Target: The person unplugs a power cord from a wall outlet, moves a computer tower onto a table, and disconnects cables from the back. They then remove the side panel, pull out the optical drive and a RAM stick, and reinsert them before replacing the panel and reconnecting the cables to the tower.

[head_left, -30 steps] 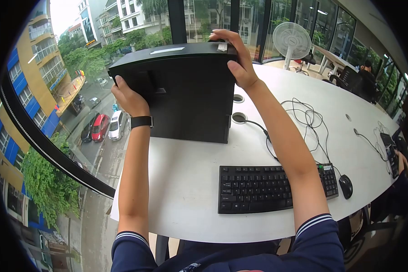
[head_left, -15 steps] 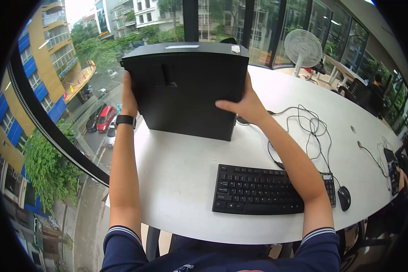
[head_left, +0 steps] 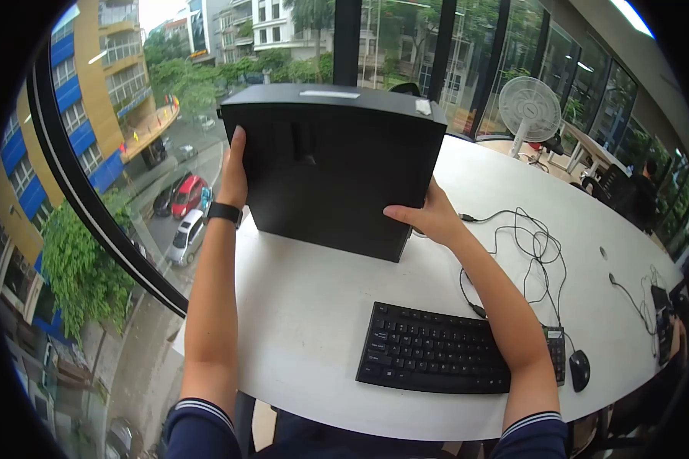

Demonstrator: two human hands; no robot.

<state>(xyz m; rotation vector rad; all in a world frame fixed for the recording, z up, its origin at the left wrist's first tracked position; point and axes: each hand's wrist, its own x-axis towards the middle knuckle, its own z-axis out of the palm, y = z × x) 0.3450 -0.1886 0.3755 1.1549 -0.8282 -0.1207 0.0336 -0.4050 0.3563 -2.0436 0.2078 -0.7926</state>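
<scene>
A black desktop computer case (head_left: pixel 337 183) stands upright on the white table (head_left: pixel 298 306), its broad dark side facing me and its top carrying pale labels. My left hand (head_left: pixel 236 172) presses against its left edge, thumb pointing up along the near face. On the right edge, my right hand (head_left: pixel 434 218) grips lower down, with the thumb laid across the face and the other fingers hidden behind the case. Below my right forearm lies a black keyboard (head_left: pixel 429 348), partly covered by the arm. A black mouse (head_left: pixel 579 370) sits to its right.
Tangled black cables (head_left: pixel 540 245) spread over the table right of the case. Windows line the left and back, close to the case. A white fan (head_left: pixel 528 109) stands behind the table. Another person's hand (head_left: pixel 675 336) is at the far right, near more dark equipment.
The view has tilted, so the case, keyboard and table appear lower. Both hands keep their hold on the case; my right hand sits slightly lower along its edge.
</scene>
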